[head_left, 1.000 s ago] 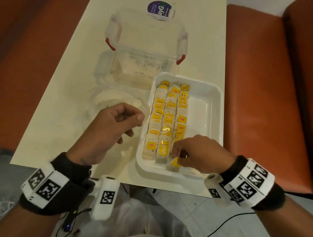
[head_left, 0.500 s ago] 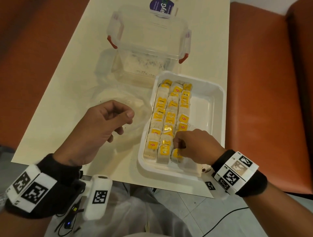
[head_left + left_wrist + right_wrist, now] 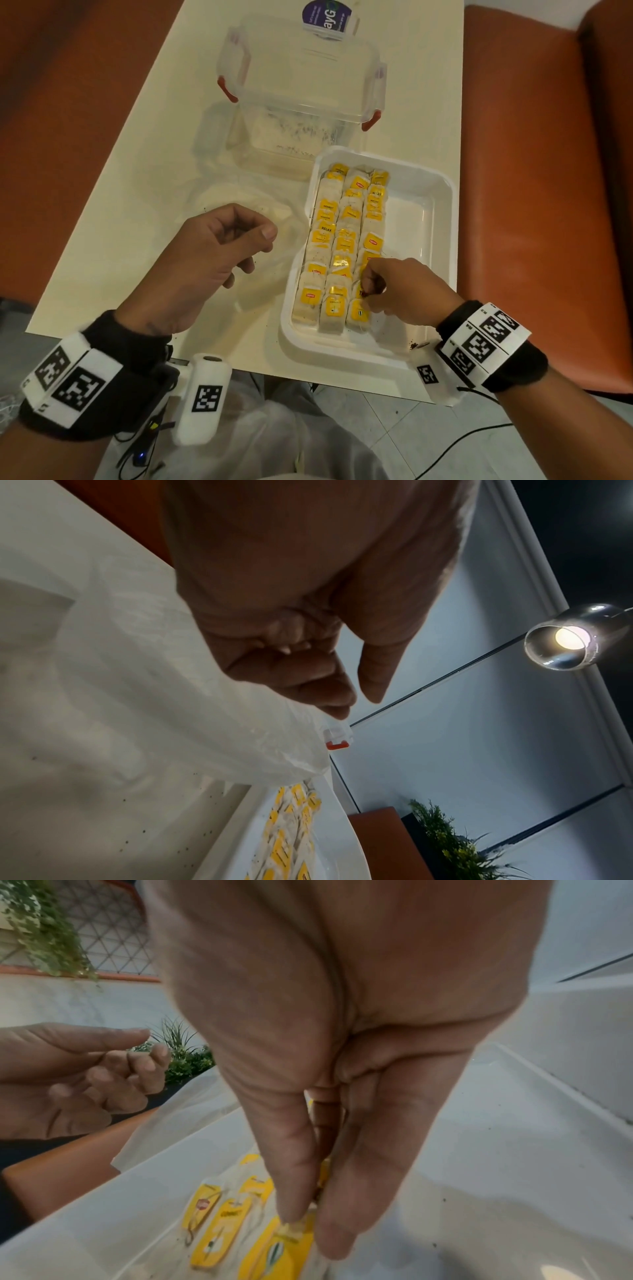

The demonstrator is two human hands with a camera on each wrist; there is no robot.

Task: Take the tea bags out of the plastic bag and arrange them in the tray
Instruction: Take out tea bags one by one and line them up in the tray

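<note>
Head view. A white tray (image 3: 435,219) lies on a cream table (image 3: 144,144), just in front of a clear lidded container (image 3: 301,85) with red latches. Tea bags (image 3: 342,246) with yellow tags fill the tray's left part in three rows; its right part is bare. The right hand (image 3: 400,291) is inside the tray at the near end of the third row, fingers bunched downward onto a tea bag there; whether they pinch it cannot be told from this angle. The left hand (image 3: 205,270) hovers beside the tray, fingers curled loosely toward the thumb with nothing visible between them. Under it lies the crumpled clear plastic bag (image 3: 239,205), flat on the table and touching the tray's left wall. Both wrists carry black bands with printed markers.

Left wrist view. Seen from below, the left hand (image 3: 291,642) shows curled fingers and a separate thumb, empty. The plastic bag (image 3: 154,683) spreads beneath it, and a corner of the tray with yellow tags appears at the lower edge. A ceiling lamp (image 3: 565,639) and a plant (image 3: 462,845), unseen from the head, appear here.

Right wrist view. The right hand (image 3: 325,1069) points down, thumb and fingertips (image 3: 294,1204) closed together on the top of a tea bag (image 3: 274,1253). The tray floor to the right is bare. The left hand (image 3: 78,1080) shows at left, fingers bent, holding nothing.
</note>
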